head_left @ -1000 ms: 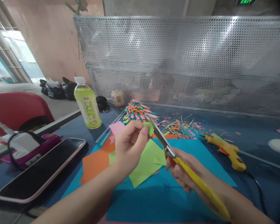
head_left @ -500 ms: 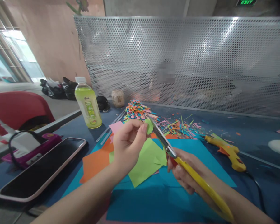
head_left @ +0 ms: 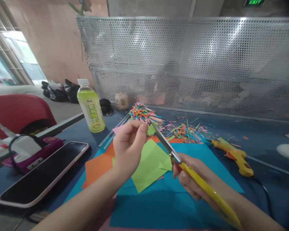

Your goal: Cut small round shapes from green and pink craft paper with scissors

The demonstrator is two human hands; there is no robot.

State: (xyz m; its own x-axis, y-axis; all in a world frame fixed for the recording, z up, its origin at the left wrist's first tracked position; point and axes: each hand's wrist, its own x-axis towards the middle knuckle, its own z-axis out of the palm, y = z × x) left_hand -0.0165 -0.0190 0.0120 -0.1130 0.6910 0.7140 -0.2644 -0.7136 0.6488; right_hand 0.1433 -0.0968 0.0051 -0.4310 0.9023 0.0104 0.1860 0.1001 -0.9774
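Between thumb and fingers, my left hand (head_left: 130, 147) pinches a small piece of green paper (head_left: 151, 129). My right hand (head_left: 192, 176) is wrapped round the yellow handles of a pair of scissors (head_left: 167, 144), whose blades point up and left at the edge of the green piece. Below the hands lie a light green sheet (head_left: 146, 170), an orange sheet (head_left: 97, 168) and large blue sheets (head_left: 146, 210). Just behind the blade tips stands a cone of many small coloured paper pieces (head_left: 143, 113).
Paper scraps (head_left: 188, 130) are strewn behind the blue sheets. A yellow glue gun (head_left: 233, 157) with a black cord lies right. On the left are a drink bottle (head_left: 91, 110), a phone (head_left: 45, 173) and a purple power strip (head_left: 38, 160). A perforated metal panel (head_left: 183, 41) closes off the back.
My left hand has shifted slightly left and turned the green piece, which shows a different edge at the blades. The scissors have barely moved.
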